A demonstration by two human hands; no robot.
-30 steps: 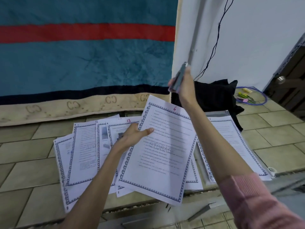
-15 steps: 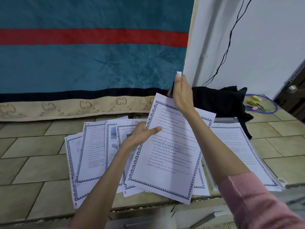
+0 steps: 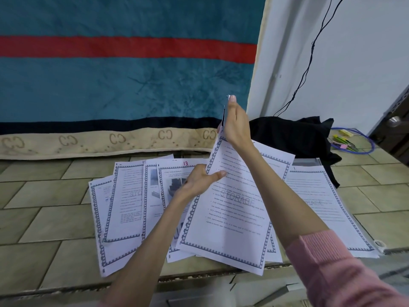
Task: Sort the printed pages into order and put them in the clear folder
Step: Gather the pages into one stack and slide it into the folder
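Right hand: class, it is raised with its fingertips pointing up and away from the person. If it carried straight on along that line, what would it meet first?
Probably the teal blanket hanging behind. The right hand, gripping the top edge of a printed page, shows nothing between its fingertips and that cloth, though depth is unclear from one view.

— What sort of place is this?
— A home, on the floor: beige tiled floor [image 3: 55, 220] under the hands, plush teal blanket [image 3: 124, 85] beyond them, door knob [image 3: 393, 120] far right.
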